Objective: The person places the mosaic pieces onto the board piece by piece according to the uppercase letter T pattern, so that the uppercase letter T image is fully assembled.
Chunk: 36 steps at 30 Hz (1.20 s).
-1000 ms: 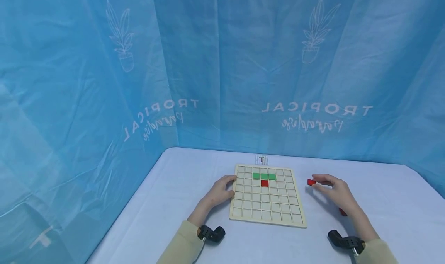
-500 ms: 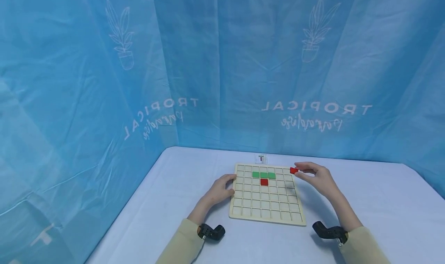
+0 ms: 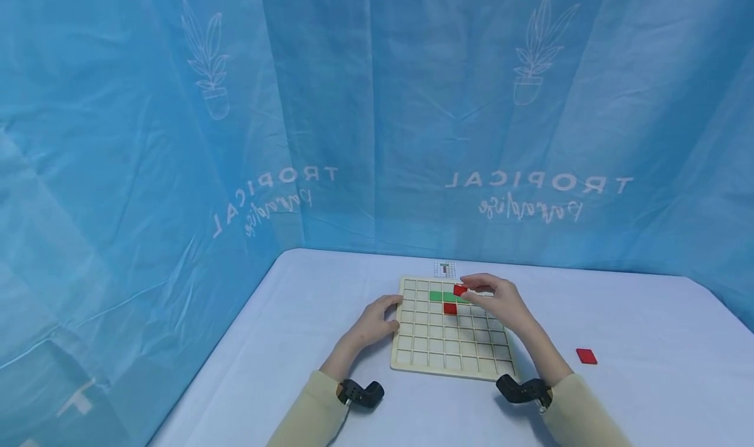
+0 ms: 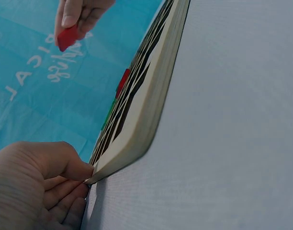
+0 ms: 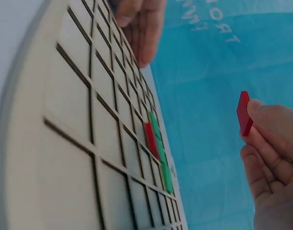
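A cream grid board (image 3: 421, 360) lies on the table, with a row of green tiles (image 3: 436, 296) and one red tile (image 3: 450, 309) below the row's middle. My left hand (image 3: 372, 324) rests at the board's left edge, thumb and forefinger apart and touching the rim. Over the board's upper right part, my right hand (image 3: 499, 303) pinches another red tile (image 5: 244, 114) between thumb and fingers. That tile is tilted and clear of the board in the right wrist view. In the head view, this hand partly covers the right end of the green row.
One more red tile (image 3: 586, 356) lies on the white table (image 3: 330, 290), right of the board. Just behind the board is a small card (image 3: 444, 269) printed with a grid. A blue curtain (image 3: 377, 139) closes off the back and left sides.
My right hand has carried the pinched red tile leftward from beside the board to above it, uncovering the loose red tile on the right. My left hand has stayed put.
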Each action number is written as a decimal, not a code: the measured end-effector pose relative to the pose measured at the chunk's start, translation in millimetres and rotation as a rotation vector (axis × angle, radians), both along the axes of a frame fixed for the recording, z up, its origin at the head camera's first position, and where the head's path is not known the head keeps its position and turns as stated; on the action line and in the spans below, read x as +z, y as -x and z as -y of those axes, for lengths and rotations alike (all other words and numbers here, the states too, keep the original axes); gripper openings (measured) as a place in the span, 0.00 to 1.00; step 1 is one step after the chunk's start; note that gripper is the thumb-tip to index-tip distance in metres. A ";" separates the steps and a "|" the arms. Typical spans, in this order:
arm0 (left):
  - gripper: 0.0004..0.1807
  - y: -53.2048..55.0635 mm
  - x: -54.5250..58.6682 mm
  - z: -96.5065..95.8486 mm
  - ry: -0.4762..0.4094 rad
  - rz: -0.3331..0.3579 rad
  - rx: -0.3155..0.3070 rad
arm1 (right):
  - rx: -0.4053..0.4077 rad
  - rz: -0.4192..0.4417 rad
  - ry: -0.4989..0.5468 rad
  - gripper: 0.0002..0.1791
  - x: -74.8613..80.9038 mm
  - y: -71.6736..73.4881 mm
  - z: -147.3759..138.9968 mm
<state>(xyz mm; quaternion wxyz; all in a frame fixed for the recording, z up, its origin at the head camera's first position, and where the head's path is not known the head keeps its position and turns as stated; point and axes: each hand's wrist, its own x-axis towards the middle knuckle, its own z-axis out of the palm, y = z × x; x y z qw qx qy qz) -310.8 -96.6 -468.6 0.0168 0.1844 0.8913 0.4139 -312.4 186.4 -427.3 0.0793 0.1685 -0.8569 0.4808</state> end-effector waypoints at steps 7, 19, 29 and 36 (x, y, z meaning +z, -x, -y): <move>0.31 -1.9 -0.1 -1.1 -0.006 0.013 0.008 | 0.031 0.016 0.011 0.21 -12.9 -1.7 10.7; 0.32 -0.7 -0.4 0.1 -0.005 -0.008 -0.003 | 0.053 -0.006 -0.034 0.18 -44.6 -1.0 10.7; 0.32 -0.6 -0.9 -0.6 -0.007 0.004 0.010 | 0.049 -0.111 -0.131 0.19 -57.1 -1.7 12.1; 0.32 0.5 -1.1 -1.3 -0.011 0.017 0.022 | 0.053 -0.169 -0.173 0.20 -58.9 -2.3 13.9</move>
